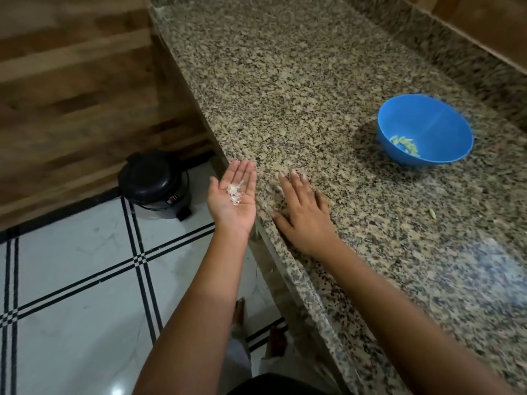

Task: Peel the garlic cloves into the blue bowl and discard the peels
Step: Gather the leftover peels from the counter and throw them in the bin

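Observation:
My left hand (232,198) is held palm up just off the edge of the granite counter (299,89), with a small heap of white garlic peels (235,192) lying in the flat palm. My right hand (301,210) lies palm down on the counter right beside it, fingers straight, at the counter's edge. The blue bowl (445,121) stands farther right on the counter with several peeled garlic cloves (406,143) in its bottom. One small loose clove (432,213) lies on the counter to the right of my right hand.
A black pedal bin (155,183) with its lid closed stands on the white tiled floor (79,280) below and left of my left hand, against a wooden cabinet wall (71,95). My feet show under the counter edge.

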`<state>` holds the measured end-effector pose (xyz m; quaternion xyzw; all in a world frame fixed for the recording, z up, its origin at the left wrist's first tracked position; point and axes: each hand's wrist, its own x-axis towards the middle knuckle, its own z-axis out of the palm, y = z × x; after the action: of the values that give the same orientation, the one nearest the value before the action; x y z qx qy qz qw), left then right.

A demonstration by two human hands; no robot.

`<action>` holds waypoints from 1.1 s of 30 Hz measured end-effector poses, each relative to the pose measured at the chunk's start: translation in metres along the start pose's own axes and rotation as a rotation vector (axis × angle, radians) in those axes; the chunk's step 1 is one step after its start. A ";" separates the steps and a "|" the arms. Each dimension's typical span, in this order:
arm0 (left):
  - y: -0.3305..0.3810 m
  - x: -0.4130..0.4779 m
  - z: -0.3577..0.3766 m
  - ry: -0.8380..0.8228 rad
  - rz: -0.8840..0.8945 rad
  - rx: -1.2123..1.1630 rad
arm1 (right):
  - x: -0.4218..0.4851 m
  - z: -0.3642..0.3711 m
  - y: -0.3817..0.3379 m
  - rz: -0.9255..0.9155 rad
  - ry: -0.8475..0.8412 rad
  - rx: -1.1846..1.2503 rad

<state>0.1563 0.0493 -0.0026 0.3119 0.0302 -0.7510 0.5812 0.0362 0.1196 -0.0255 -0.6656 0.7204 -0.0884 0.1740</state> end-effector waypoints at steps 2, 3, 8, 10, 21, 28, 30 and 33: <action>0.001 0.001 0.000 0.005 0.000 -0.003 | 0.019 0.001 -0.008 0.018 0.033 0.000; 0.001 0.002 0.001 0.006 0.002 -0.008 | 0.027 0.001 -0.012 0.031 0.049 -0.006; 0.005 0.008 0.004 0.015 0.011 -0.026 | 0.042 0.001 -0.015 0.125 0.097 0.057; 0.007 0.010 0.005 0.017 0.017 -0.020 | 0.037 0.002 -0.015 0.148 0.101 0.110; 0.014 0.023 0.009 0.013 0.017 -0.042 | 0.064 0.002 -0.021 0.149 0.139 0.005; 0.023 0.031 0.007 0.012 0.021 -0.038 | 0.033 -0.003 -0.022 -0.113 -0.043 0.017; 0.022 0.032 0.007 0.000 0.016 -0.052 | 0.033 0.001 -0.022 -0.127 -0.060 -0.033; 0.021 0.033 0.008 -0.006 0.007 -0.058 | 0.035 0.004 -0.022 -0.133 -0.061 -0.097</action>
<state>0.1670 0.0108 -0.0063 0.2930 0.0490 -0.7486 0.5928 0.0565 0.0835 -0.0258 -0.7219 0.6725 -0.0445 0.1570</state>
